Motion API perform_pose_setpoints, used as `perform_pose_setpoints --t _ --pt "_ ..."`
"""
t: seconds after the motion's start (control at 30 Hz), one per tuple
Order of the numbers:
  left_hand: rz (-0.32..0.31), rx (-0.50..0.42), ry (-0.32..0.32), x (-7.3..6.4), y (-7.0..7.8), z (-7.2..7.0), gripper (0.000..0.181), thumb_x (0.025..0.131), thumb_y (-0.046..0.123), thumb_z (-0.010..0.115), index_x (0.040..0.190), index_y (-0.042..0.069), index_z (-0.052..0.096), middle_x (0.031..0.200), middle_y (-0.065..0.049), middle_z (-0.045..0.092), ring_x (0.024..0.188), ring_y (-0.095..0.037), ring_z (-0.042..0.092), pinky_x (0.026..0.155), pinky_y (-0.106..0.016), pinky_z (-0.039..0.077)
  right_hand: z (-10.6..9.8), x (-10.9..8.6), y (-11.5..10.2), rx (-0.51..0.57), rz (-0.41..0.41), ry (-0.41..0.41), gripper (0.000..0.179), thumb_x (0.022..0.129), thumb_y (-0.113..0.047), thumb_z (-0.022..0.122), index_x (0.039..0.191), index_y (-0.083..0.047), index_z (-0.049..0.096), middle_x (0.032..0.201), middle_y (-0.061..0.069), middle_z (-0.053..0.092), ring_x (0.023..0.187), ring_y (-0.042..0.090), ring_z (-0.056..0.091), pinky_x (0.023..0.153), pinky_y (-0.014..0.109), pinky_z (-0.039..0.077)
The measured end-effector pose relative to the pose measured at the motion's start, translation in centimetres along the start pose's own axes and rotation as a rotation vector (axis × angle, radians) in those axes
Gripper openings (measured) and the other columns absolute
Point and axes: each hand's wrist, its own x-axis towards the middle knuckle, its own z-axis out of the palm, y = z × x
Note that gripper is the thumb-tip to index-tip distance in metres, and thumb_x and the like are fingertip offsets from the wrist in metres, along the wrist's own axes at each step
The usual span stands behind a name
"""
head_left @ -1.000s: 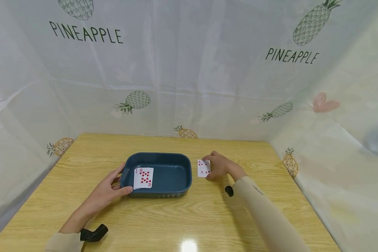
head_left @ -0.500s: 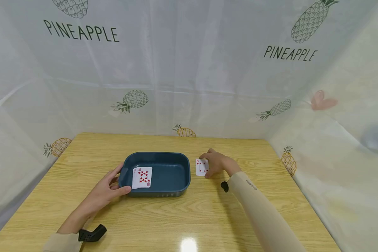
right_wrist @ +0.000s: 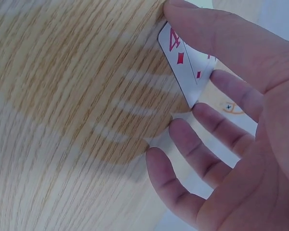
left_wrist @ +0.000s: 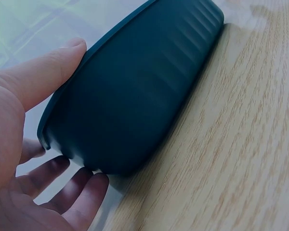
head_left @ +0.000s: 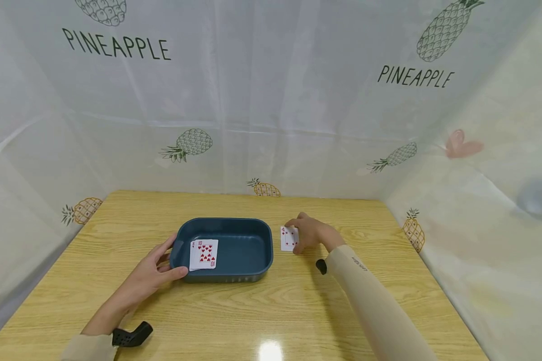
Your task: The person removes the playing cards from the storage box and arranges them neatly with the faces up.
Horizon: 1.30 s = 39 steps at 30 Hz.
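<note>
A dark blue rectangular dish with rounded corners sits on the table. Inside it, at the left, lies a small pile of playing cards with the ten of hearts on top. My left hand holds the dish's left end. Its thumb is at the rim, and the other fingers curve against the outside wall. Right of the dish, a four of diamonds playing card lies face up, close to the wood. My right hand pinches this card between thumb and fingers, covering its right side.
The pale wooden table ends at the back against a white curtain printed with pineapples, which also hangs along both sides. Black wrist mounts sit on both of my arms.
The head view has shifted slightly. My right hand keeps its pinch on the four of diamonds, which has moved a touch away from me. My left hand stays on the dish.
</note>
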Motion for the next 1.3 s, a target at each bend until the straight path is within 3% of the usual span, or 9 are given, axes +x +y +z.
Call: perform_pose_setpoints --t 0.3,0.53,0.67,0.8,0.97,1.03,1.3 --pt "-0.011 0.051 0.021 -0.1 0.1 -0.1 0.102 0.099 0.025 0.079 0.173 0.019 0.010 0.168 -0.031 0.020 0.141 -0.053 0.047 0.092 -0.016 0.052 0.0 0.1 -0.3 -0.010 0.016 0.004 0.083 0.082 -0.026 0.094 0.155 -0.020 0.055 0.138 0.011 0.049 0.110 0.026 0.054 0.096 0.046 0.051" --pt "0.008 0.024 0.015 -0.2 0.1 -0.2 0.102 0.099 0.022 0.079 0.173 0.018 0.009 0.167 -0.032 0.021 0.140 -0.052 0.049 0.091 -0.018 0.054 0.4 0.1 -0.4 0.013 0.047 0.041 0.084 0.081 -0.026 0.095 0.155 -0.021 0.055 0.141 0.011 0.050 0.113 0.027 0.055 0.098 0.050 0.052" --pt "0.004 0.038 0.013 -0.2 0.2 -0.1 0.100 0.099 0.023 0.078 0.173 0.019 0.010 0.168 -0.032 0.020 0.141 -0.053 0.049 0.092 -0.019 0.053 0.6 -0.3 -0.5 0.009 0.013 0.071 0.090 0.082 -0.026 0.094 0.159 -0.016 0.049 0.144 0.017 0.049 0.114 0.030 0.057 0.097 0.052 0.053" --pt "-0.012 0.073 0.019 -0.3 0.2 -0.1 0.101 0.099 0.026 0.079 0.173 0.021 0.010 0.169 -0.031 0.018 0.142 -0.054 0.048 0.094 -0.020 0.053 0.3 -1.0 -1.1 0.018 -0.052 0.141 0.087 0.091 -0.026 0.088 0.163 -0.012 0.042 0.146 0.021 0.048 0.121 0.034 0.060 0.097 0.052 0.054" --pt "-0.014 0.078 0.033 -0.5 0.3 -0.2 0.102 0.098 0.025 0.079 0.173 0.019 0.010 0.169 -0.032 0.019 0.142 -0.054 0.048 0.094 -0.022 0.054 -1.4 -2.0 -4.3 0.107 -0.170 0.324 0.072 0.098 -0.024 0.079 0.161 -0.010 0.045 0.145 0.022 0.051 0.128 0.037 0.058 0.099 0.054 0.054" --pt "-0.008 0.072 0.032 -0.5 0.3 -0.3 0.102 0.098 0.024 0.079 0.173 0.019 0.010 0.168 -0.032 0.019 0.141 -0.054 0.048 0.094 -0.022 0.054 -1.8 -2.3 -6.1 0.145 -0.222 0.360 0.069 0.099 -0.022 0.078 0.159 -0.010 0.047 0.146 0.022 0.052 0.130 0.037 0.057 0.099 0.055 0.053" --pt "0.002 0.059 0.018 -0.3 0.3 0.0 0.101 0.099 0.025 0.079 0.173 0.019 0.010 0.169 -0.031 0.020 0.142 -0.054 0.047 0.095 -0.020 0.051 0.6 -1.3 -12.8 0.264 -0.365 0.282 0.069 0.100 -0.025 0.076 0.161 -0.013 0.046 0.145 0.021 0.051 0.135 0.037 0.055 0.104 0.051 0.051"
